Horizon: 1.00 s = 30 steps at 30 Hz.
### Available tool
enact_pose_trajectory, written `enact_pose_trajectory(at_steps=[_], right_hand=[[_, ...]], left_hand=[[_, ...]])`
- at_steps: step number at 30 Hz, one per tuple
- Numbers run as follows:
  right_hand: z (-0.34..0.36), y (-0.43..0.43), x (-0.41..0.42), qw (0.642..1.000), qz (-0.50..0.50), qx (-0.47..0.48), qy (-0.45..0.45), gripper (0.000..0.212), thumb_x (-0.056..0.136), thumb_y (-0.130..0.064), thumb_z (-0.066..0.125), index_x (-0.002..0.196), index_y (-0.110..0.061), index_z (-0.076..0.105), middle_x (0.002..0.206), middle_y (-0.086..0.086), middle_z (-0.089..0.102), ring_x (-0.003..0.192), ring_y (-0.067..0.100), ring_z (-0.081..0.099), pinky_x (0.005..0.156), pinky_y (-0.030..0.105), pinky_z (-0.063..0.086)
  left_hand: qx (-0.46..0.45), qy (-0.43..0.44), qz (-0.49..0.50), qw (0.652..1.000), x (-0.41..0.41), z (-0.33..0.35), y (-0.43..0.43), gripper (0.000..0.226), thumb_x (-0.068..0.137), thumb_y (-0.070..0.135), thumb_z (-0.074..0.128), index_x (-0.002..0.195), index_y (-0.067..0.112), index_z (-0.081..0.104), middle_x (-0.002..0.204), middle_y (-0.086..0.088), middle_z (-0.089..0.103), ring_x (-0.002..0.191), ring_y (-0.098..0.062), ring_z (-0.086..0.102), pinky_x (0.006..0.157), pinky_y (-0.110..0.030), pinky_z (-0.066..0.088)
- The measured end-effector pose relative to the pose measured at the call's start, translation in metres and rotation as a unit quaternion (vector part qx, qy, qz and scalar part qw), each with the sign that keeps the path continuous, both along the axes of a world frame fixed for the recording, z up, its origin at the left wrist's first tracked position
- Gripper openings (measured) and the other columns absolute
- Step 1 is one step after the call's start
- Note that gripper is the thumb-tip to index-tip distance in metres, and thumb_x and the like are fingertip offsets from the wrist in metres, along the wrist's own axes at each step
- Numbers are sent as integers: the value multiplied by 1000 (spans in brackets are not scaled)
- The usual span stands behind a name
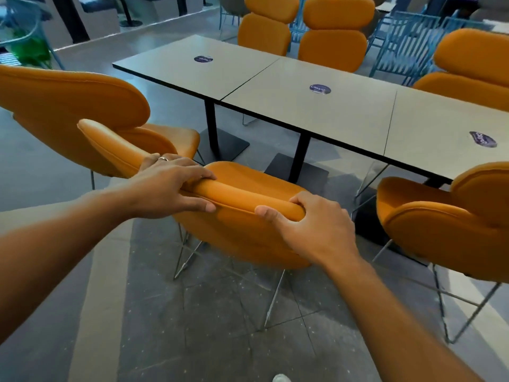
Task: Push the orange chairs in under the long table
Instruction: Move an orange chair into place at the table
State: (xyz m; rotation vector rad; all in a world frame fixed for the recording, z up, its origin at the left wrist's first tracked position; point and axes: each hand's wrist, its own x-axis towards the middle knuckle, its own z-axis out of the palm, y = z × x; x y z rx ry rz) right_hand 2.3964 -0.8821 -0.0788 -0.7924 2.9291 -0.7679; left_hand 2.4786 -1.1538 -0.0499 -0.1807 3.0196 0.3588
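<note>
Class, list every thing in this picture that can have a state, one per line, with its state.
Left hand: grips the middle chair by its backrest top.
Right hand: grips the same backrest top.
Middle chair: pulled out from the long table.
Left chair: pulled out from the table.
Right chair: close against the table edge.
Far chairs: drawn up to the table's far side.

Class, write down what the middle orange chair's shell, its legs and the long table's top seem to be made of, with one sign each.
Chair shell: padded leather-like upholstery, possibly vinyl; soft sheen, piped seam. Legs: thin polished metal rods; bright glints. Table top: matte beige laminate-looking board with a dark edge; core unseen.
</note>
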Motion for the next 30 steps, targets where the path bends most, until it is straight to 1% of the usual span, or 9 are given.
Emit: enact_pose_trajectory(at_steps=[3,7,8,11,14,17,24,27,30], right_hand=[[-5,-17,11,996,-72,25,54,94,62,-103,12,94,-30,61,89,-10,62,81,13,55,91,44,43],[-15,-27,10,986,-131,4,108,90,65,-103,15,78,-25,59,74,-8,60,73,15,57,81,38,43],[-17,-28,9,982,-141,-3,122,88,67,-102,17,75,-25,59,71,-7,59,70,15,56,78,37,44],[-24,-30,4,972,-162,-23,170,82,74,-96,25,69,-23,62,66,-6,59,64,16,55,69,37,50],[-29,-29,-4,964,-165,-44,206,77,80,-90,32,63,-21,61,59,-5,55,56,16,52,59,35,49],[-32,-22,-16,958,-165,-53,227,74,82,-86,34,59,-21,60,55,-4,54,53,16,49,54,29,44],[-28,21,-75,958,-151,-45,241,57,85,-74,41,58,-25,53,53,-8,47,50,12,43,54,19,20],[-29,36,-104,958,-138,-55,244,55,87,-71,41,59,-24,53,54,-8,47,50,10,42,54,16,19],[-31,50,-129,962,-130,-53,236,58,87,-71,38,59,-24,54,54,-7,47,50,12,43,53,18,21]], left_hand=[[-32,-8,-16,999,-1,-2,-23,84,61,92,39,135,52,37,139,14,47,137,-24,32,115,-56,11],[-75,37,-29,996,-3,-16,-28,84,58,84,52,132,45,43,128,8,56,128,-29,42,111,-56,17],[-82,50,-28,995,-4,-18,-26,85,55,85,52,129,43,47,123,7,59,123,-30,45,109,-56,21],[-103,71,-35,992,-11,-21,-25,91,46,91,38,119,39,55,111,6,63,111,-31,52,101,-54,30],[-131,79,-54,987,-19,-21,-27,90,47,94,32,112,37,59,106,6,65,103,-30,56,93,-51,35],[-144,103,-67,982,-28,-23,-20,84,51,93,36,106,34,62,101,5,66,98,-29,58,87,-49,37],[-162,135,-44,976,-65,-28,30,76,51,92,44,95,34,63,94,7,64,95,-26,58,85,-45,37],[-159,147,-28,976,-81,-29,50,72,52,92,47,91,33,62,92,7,64,93,-25,59,87,-46,37],[-155,160,-14,975,-95,-32,67,71,54,91,47,89,31,62,89,6,64,91,-25,59,88,-46,36]])
